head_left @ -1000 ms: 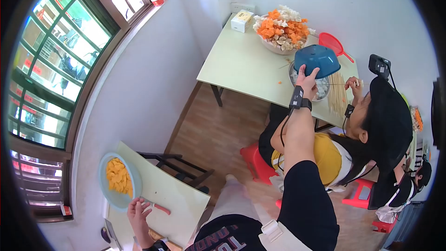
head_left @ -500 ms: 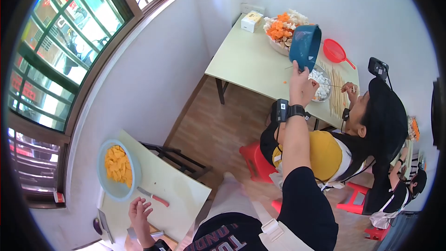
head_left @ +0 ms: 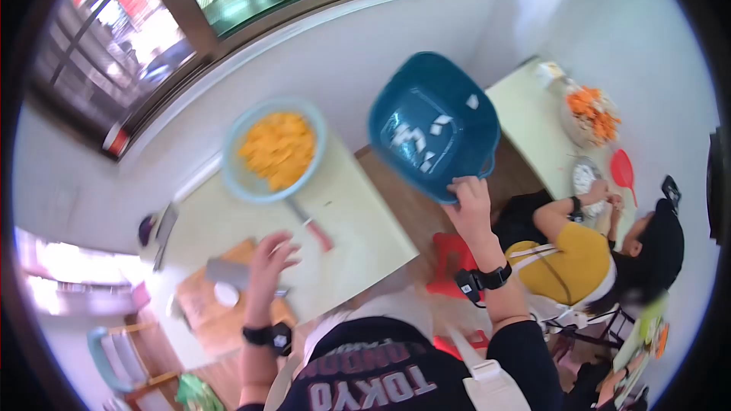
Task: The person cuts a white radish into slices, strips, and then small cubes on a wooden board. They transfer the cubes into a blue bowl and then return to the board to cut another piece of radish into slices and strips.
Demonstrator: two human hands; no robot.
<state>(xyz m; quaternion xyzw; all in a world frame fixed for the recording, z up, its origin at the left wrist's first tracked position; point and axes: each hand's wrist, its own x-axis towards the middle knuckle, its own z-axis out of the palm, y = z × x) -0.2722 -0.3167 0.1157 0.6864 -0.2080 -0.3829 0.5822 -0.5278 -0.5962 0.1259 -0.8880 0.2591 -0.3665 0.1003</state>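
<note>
My right hand (head_left: 470, 209) grips the rim of a dark blue-green basin (head_left: 415, 106), tilted so its inside shows several white pieces stuck to it. My left hand (head_left: 272, 259) hangs in the air with fingers apart and holds nothing. Under it lie a wooden cutting board (head_left: 202, 301), a cleaver (head_left: 228, 272) and a round white piece (head_left: 226, 294). Beyond my left hand, a red-handled knife (head_left: 318, 236) rests on the near table (head_left: 358, 259), beside a light blue basin (head_left: 320, 129) of orange-yellow pieces (head_left: 278, 150).
At the far table (head_left: 525, 118) a seated person in yellow (head_left: 575, 259) works over a metal bowl (head_left: 586, 183). A bowl of orange and white pieces (head_left: 594, 118) and a red strainer (head_left: 622, 167) stand there. Red stools (head_left: 445, 255) are near me.
My view has turned toward the near table. My right hand has brought the basin from over the far table to the space between both tables. My left hand remains open.
</note>
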